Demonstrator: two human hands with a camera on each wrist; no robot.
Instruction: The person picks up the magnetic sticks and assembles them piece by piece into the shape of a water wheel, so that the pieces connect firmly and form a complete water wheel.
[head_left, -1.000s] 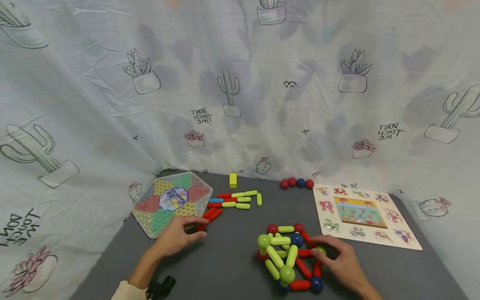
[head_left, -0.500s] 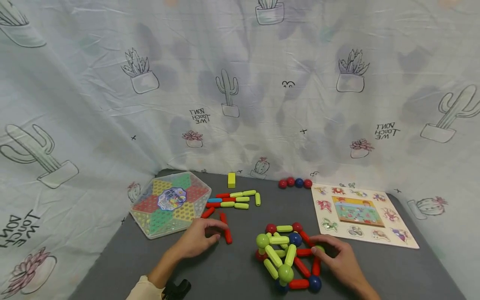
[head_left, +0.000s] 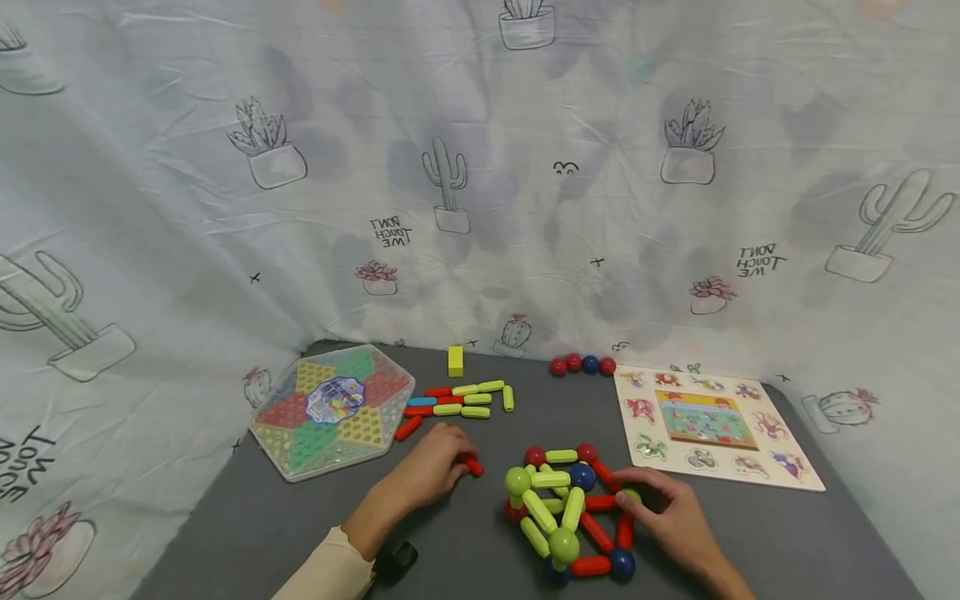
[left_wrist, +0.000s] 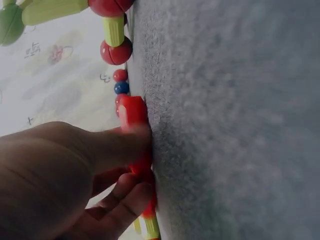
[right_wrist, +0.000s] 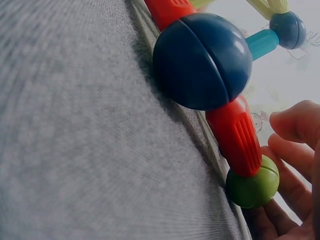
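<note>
My left hand (head_left: 429, 467) lies low over the table with thumb and fingers pinching red magnetic sticks (head_left: 471, 464). In the left wrist view the red stick (left_wrist: 133, 111) points out past the thumb, and the fingers hide part of it. To the right stands a ball-and-stick magnetic structure (head_left: 552, 503) of lime and red sticks with green, red and blue balls. My right hand (head_left: 675, 517) holds its right side, thumb and fingers about a green ball (right_wrist: 253, 185). A red stick (right_wrist: 235, 137) joins that ball to a blue ball (right_wrist: 202, 61).
Behind the left hand lie rows of red, lime and blue sticks (head_left: 448, 410), with one loose red stick (head_left: 408, 428). A hexagonal game box (head_left: 330, 450) is at left, a yellow block (head_left: 455, 362) and several balls (head_left: 573, 362) at the back, a picture puzzle board (head_left: 637, 429) at right.
My left hand has moved right from beside the game box, bringing the red sticks from the loose pieces towards the structure. The right hand has stayed at the green ball.
</note>
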